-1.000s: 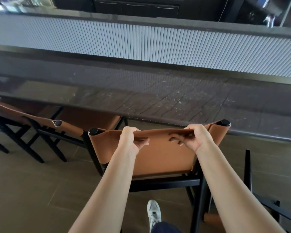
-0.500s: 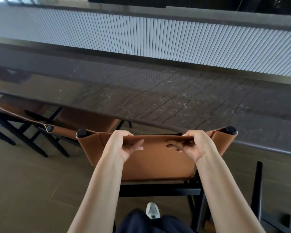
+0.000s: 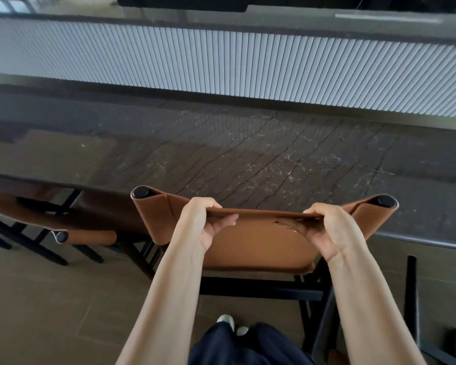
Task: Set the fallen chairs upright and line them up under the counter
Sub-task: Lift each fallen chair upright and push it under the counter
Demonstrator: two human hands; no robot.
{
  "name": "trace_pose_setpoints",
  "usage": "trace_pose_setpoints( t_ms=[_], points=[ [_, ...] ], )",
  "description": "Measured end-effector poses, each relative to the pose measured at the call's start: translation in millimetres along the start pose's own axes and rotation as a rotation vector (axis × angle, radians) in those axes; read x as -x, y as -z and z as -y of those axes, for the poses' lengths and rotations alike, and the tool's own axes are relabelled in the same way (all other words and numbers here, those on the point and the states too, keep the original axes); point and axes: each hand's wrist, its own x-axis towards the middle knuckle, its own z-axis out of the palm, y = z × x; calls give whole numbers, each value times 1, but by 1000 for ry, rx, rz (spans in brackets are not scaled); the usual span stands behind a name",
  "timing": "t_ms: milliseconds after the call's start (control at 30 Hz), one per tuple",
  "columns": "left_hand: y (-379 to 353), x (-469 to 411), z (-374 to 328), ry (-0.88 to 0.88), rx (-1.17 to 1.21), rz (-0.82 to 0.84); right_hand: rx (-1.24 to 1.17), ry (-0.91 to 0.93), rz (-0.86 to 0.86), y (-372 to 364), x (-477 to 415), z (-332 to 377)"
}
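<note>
Partly hidden chair [image 3: 261, 246], seat under counter [image 3: 248, 154], 2 hands gripping backrest

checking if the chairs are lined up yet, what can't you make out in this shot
Head view only:
- held chair: seat hidden by its own backrest.
- neighbouring chair: front tucked beneath the counter, rest cut by the left edge.
- black frame at right: cut by the picture edge; upright or fallen, cannot tell.

ahead: counter [image 3: 248, 154] blocks | left: second chair [image 3: 90, 237] near | right: dark frame [image 3: 412, 299], possibly chair
</note>
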Motion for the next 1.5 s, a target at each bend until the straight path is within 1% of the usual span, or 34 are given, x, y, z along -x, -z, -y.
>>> trace_pose_setpoints(
  t_ms=[167,333,467,533,667,767,833,1000,1167,1333,1500],
  points=[
    [-12,-14,-5,11,-67,78,-84,46,-51,8,-5,-5],
    [-10,-37,7,24,-87,50,-89,2,-158,23,-15,-31],
    [5,-50,13,38,-79,25,-76,-20,-157,25,-18,-50],
    [9,-54,14,32,-78,33,-83,-13,-164,24,-19,-52],
    [13,-55,13,39,-86,66,-121,-8,-124,23,-16,-52],
    [18,-56,9,107,-107,46,-141,-5,-125,22,-12,-56],
    [23,-56,5,177,-80,43,-160,-14,-130,22,-7,-59],
    [39,-56,-1,290,-65,73,-97,-74,-190,23,-1,-69],
    [53,-50,4,304,-63,96,-87,-81,-264,24,8,-78],
    [67,-45,9,321,-88,115,-169,-49,-307,27,15,-93],
    [83,-37,19,298,-100,163,-169,-22,-292,34,29,-105]
  ],
)
